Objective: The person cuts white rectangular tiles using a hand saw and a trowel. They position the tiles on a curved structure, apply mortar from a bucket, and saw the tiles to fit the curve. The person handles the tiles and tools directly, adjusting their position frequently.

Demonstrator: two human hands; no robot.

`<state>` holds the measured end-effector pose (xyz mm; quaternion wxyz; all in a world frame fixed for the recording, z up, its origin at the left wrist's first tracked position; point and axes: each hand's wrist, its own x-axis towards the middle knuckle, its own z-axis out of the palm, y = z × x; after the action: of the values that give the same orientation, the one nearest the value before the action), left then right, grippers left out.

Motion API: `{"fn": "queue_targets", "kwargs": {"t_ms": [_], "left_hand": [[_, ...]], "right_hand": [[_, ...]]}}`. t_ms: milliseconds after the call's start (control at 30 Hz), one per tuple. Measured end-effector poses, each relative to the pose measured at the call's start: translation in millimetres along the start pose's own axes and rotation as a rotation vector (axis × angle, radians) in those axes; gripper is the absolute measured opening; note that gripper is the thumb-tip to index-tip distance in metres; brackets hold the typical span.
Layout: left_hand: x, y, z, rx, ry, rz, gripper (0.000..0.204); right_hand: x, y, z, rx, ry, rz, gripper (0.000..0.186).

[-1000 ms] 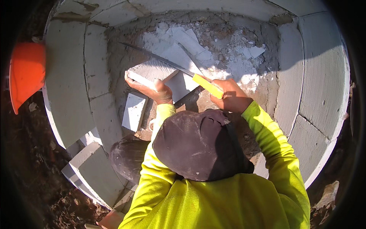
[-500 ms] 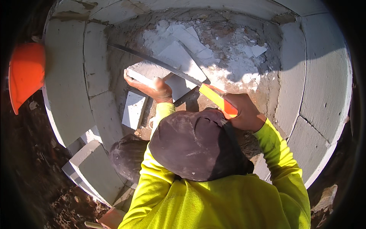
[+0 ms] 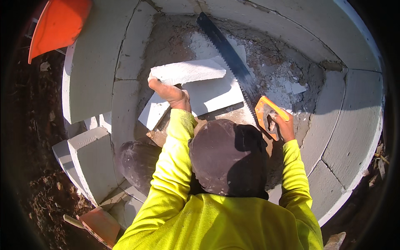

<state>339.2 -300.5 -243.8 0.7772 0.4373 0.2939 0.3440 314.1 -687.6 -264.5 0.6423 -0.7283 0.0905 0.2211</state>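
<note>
My left hand (image 3: 170, 94) grips a white lightweight concrete block piece (image 3: 189, 71) by its left end, holding it up at a tilt. My right hand (image 3: 283, 125) is closed around the orange and yellow handle of a handsaw (image 3: 228, 51). Its toothed dark blade points up and to the left, lying to the right of the held piece and apart from it. Below the held piece a white slab (image 3: 216, 96) rests on the ground. A smaller white offcut (image 3: 155, 110) lies beside it, under my left wrist.
Walls of grey-white blocks (image 3: 346, 112) surround me on the left, far side and right. White crumbs and flakes (image 3: 287, 89) cover the dirt floor. An orange container (image 3: 60, 27) stands beyond the left wall. Loose blocks (image 3: 93, 160) and a trowel-like orange tool (image 3: 100, 225) sit at lower left.
The saw has come away from the block piece and swung right, its blade now pointing up. My left hand has tilted the piece so its broad side shows differently. The view has shifted.
</note>
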Motion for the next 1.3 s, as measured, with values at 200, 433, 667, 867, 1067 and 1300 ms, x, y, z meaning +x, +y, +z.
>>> {"fn": "queue_targets", "kwargs": {"t_ms": [200, 433, 667, 867, 1067, 1300], "left_hand": [[-5, 58, 34, -0.217, 0.432, -0.292, 0.07], [-23, 144, 54, -0.448, 0.354, -0.582, 0.066], [-57, 289, 5, -0.738, 0.149, -0.565, 0.079], [-153, 370, -74, -0.401, 0.545, -0.486, 0.058], [-261, 415, -114, -0.218, 0.76, -0.438, 0.045], [-332, 478, -132, -0.244, 0.984, -0.493, 0.04]], "right_hand": [[1, -12, 2, -0.614, 0.387, -0.2, 0.059], [21, -230, 150, -0.827, -0.274, -1.071, 0.077], [-62, -392, 240, -0.711, -0.649, -1.175, 0.032], [-151, -471, 412, -0.677, -0.984, -1.201, 0.037], [-261, -450, 628, -0.494, -1.418, -1.354, 0.039], [-381, -367, 772, -0.633, -1.757, -1.417, 0.033]]}}
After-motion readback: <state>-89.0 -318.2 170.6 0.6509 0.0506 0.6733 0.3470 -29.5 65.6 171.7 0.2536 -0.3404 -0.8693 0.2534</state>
